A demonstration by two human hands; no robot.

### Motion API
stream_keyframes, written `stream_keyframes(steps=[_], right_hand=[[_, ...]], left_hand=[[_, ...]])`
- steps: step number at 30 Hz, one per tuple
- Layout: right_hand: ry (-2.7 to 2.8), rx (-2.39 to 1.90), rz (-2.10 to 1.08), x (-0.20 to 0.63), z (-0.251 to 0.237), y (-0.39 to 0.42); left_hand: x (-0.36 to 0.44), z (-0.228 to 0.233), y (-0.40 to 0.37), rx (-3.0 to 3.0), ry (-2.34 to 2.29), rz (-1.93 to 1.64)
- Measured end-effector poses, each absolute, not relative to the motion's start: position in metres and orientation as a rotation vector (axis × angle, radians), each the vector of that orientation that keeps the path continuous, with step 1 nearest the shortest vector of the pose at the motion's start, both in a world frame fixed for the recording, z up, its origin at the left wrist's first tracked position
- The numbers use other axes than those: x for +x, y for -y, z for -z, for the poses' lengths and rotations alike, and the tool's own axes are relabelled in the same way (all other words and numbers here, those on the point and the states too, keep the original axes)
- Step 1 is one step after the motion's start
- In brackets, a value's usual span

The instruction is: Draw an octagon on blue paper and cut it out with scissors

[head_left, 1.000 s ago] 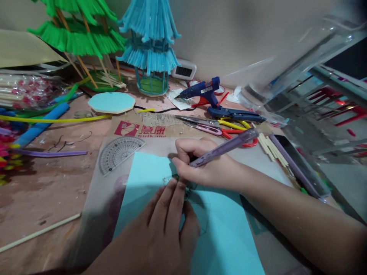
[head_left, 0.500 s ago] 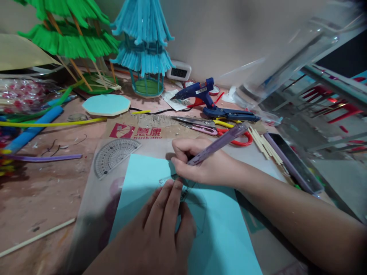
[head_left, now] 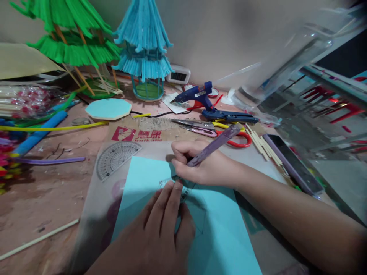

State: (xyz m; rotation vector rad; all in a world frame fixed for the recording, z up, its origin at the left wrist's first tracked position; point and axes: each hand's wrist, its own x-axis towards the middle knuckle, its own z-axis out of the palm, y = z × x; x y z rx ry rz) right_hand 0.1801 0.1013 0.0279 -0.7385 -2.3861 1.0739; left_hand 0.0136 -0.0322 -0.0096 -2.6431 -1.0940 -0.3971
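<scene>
A sheet of light blue paper lies before me, with thin lines drawn on it. My right hand is closed around a purple pen, whose tip is hidden behind the fingers near the paper. Flat on the sheet, my left hand presses with stretched fingers on a clear ruler-like piece with printed markings. Most of that piece is covered by the hands, so its full shape cannot be made out. Left of the paper rests a clear protractor.
Behind the paper lie scissors, a blue glue gun and blue-handled pliers. A light blue octagon, a blue tiered model and a green one stand farther back. Short sticks and a phone are at right.
The view has shifted slightly, moving the background a little. Both hands keep nearly the same place on the paper, and the pen has hardly moved.
</scene>
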Motion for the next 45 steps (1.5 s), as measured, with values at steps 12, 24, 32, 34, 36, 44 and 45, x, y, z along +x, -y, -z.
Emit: stream_keyframes(steps=[12,24,32,34,36,44,45], right_hand=[[1.760,-0.895,-1.777,0.188,-0.019,-0.122],[1.813,-0.971,-1.329,0.193,-0.017,-0.103],[2.076,-1.155,-0.944,0.251,-0.029,-0.030],[2.166,-1.161,-0.883,0.260,-0.032,-0.016],[2.295,-1.126,-0.793,0.263,-0.034,-0.006],[2.642,-0.751,-0.411,0.253,-0.021,0.010],[2.656,-0.749,-0.419,0.252,-0.020,0.010]], left_hand=[[0.014,0.007,0.033,-2.634,0.886,0.448],[0.013,-0.008,0.033,-2.913,0.871,0.615],[-0.011,-0.022,-0.006,-2.819,1.328,0.654],[-0.025,-0.024,-0.022,-2.771,1.408,0.597],[-0.038,-0.025,-0.036,-2.741,1.457,0.517],[-0.043,-0.024,-0.045,-2.747,1.517,0.312],[-0.042,-0.023,-0.043,-2.747,1.528,0.302]])
